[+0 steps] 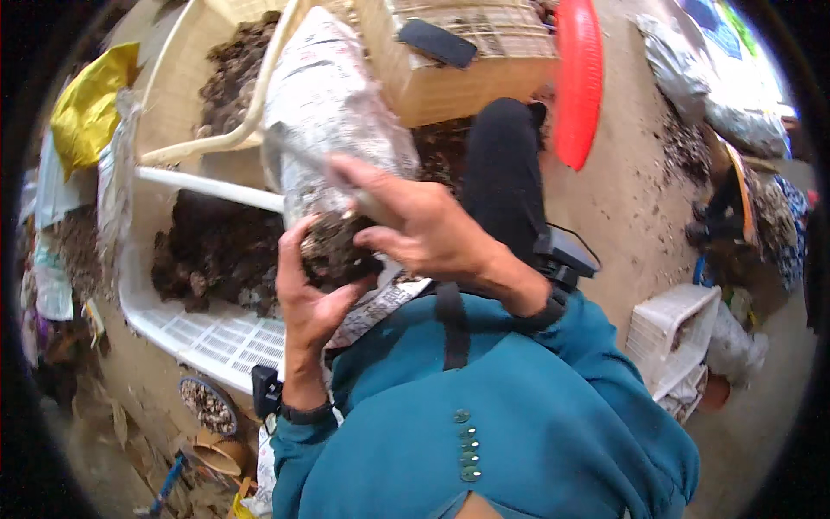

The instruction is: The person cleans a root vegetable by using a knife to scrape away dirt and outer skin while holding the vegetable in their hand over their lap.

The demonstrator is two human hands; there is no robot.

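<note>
My left hand (314,308) cups a rough, dark brown clump (334,250) with paler bits on its upper side. Over it, my right hand (428,224) grips a knife (298,152) whose blade is blurred and points up and to the left. The right thumb rests against the clump or just above it; I cannot tell which. Beneath both hands, a white woven sack (331,104) with printing lies across my lap. To the left, a white plastic basket (214,350) holds more dark clumps (220,246).
Beyond it stands a cream crate (172,84) with brown clumps. A phone (438,43) lies on an overturned cream crate (480,91), near a red plastic rim (577,84). A bowl of small pieces (207,405) sits at lower left. At right are a white basket (674,331) and stuffed bags (677,65).
</note>
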